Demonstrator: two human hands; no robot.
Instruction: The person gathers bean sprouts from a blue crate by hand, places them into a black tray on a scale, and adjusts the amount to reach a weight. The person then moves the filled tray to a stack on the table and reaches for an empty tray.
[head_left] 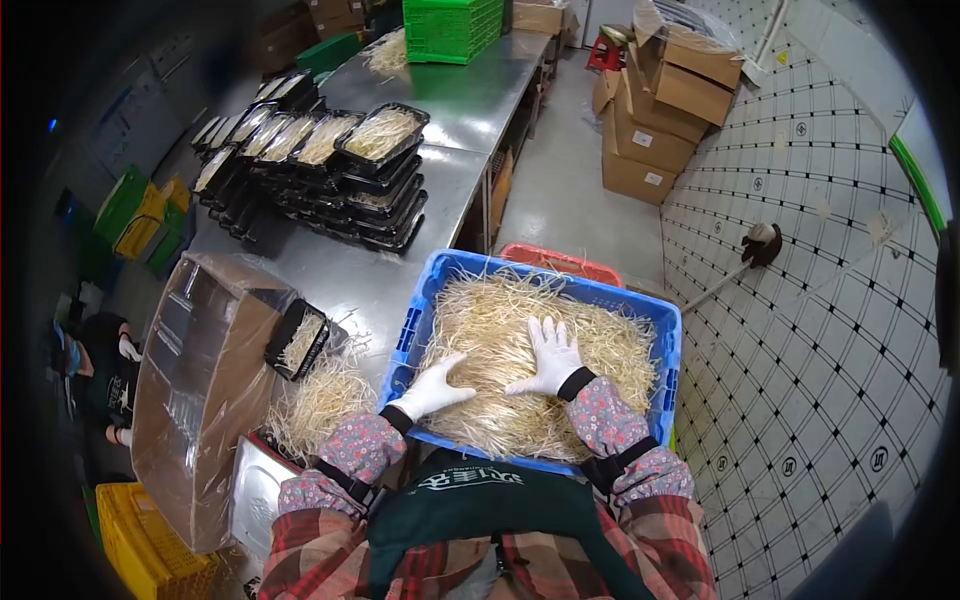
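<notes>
A blue crate (672, 372) full of bean sprouts (500, 310), pale thin strands, stands right in front of my body. My left hand (438, 388), in a white glove, rests on the sprouts near the crate's left side, thumb apart from the fingers. Farther right, my right hand (550, 358), also gloved, lies on the heap with its fingers spread. Neither hand grips anything; some left fingertips are hard to see against the strands. To the left of the crate, a loose pile of sprouts (320, 405) lies beside a black tray (297, 340) partly filled with them.
Stacks of filled black trays (380, 135) stand on the steel table (455, 165). An open cardboard box (200, 390) is at the left, above a yellow crate (150, 545). A green crate (452, 30) sits farther back; cartons (650, 140) line the wall. Another person (105, 370) is far left.
</notes>
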